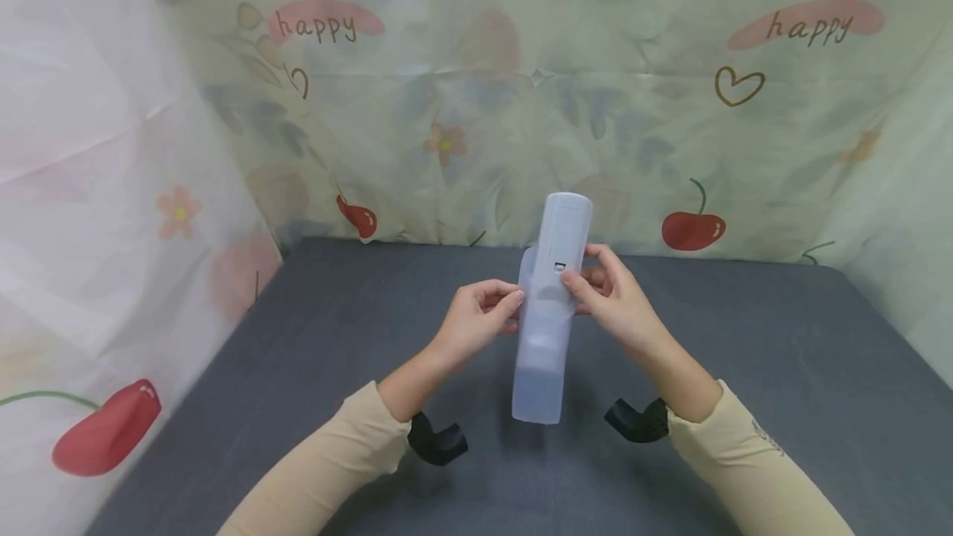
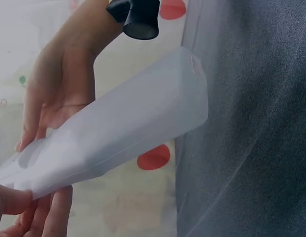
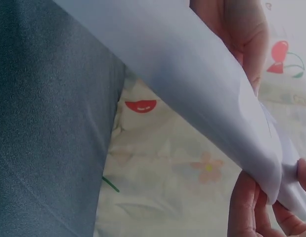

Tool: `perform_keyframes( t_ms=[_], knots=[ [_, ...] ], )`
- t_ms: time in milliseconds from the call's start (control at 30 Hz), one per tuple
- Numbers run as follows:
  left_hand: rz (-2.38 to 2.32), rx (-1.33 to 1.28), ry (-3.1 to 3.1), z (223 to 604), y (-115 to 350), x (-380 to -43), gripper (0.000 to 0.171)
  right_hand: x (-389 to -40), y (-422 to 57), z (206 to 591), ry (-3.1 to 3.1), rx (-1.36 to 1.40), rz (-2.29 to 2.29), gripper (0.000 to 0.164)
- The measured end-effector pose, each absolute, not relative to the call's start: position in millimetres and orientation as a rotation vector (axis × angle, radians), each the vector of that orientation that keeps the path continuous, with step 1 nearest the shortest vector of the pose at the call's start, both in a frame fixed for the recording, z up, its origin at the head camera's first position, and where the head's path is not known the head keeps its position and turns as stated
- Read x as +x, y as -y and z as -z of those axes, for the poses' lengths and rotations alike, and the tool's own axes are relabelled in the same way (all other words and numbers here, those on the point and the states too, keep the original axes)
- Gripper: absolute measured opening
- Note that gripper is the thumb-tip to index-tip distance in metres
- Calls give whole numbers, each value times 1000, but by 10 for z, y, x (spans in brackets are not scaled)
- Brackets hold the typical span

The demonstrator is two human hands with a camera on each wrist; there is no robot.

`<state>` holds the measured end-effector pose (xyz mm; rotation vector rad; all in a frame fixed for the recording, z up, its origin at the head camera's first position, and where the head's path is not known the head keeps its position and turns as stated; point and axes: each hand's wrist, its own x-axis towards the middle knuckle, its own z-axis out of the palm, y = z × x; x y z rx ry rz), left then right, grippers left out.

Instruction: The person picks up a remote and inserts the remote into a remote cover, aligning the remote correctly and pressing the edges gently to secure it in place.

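A long white device with a translucent, boxy lower part (image 1: 539, 391) is held up above the table, tilted slightly, its white rounded end on top. A small dark slot shows on its front; I cannot tell its exact kind. My left hand (image 1: 476, 319) pinches its left edge between thumb and fingers. On the right side my right hand (image 1: 616, 304) grips it, thumb on the front near the slot, fingers behind. In the left wrist view the translucent body (image 2: 123, 113) points towards the table; the right wrist view shows its smooth wall (image 3: 192, 74) and fingers (image 3: 241, 207) beneath.
A dark grey table (image 1: 357, 354) lies below the hands. Behind it and to the sides hang pale curtains (image 1: 447, 48) printed with cherries, hearts and flowers. Black wrist mounts (image 1: 439, 443) stick out below both beige sleeves.
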<state>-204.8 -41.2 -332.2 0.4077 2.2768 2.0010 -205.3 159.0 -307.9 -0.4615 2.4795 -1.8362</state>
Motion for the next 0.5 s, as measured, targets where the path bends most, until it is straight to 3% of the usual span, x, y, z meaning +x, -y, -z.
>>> perform_keyframes(
  t_ms=[500],
  knots=[
    [-2105,268,-2321,3320,321,-2045,19,-2106,-1600,3110,-2402,-536,1748,53]
  ],
)
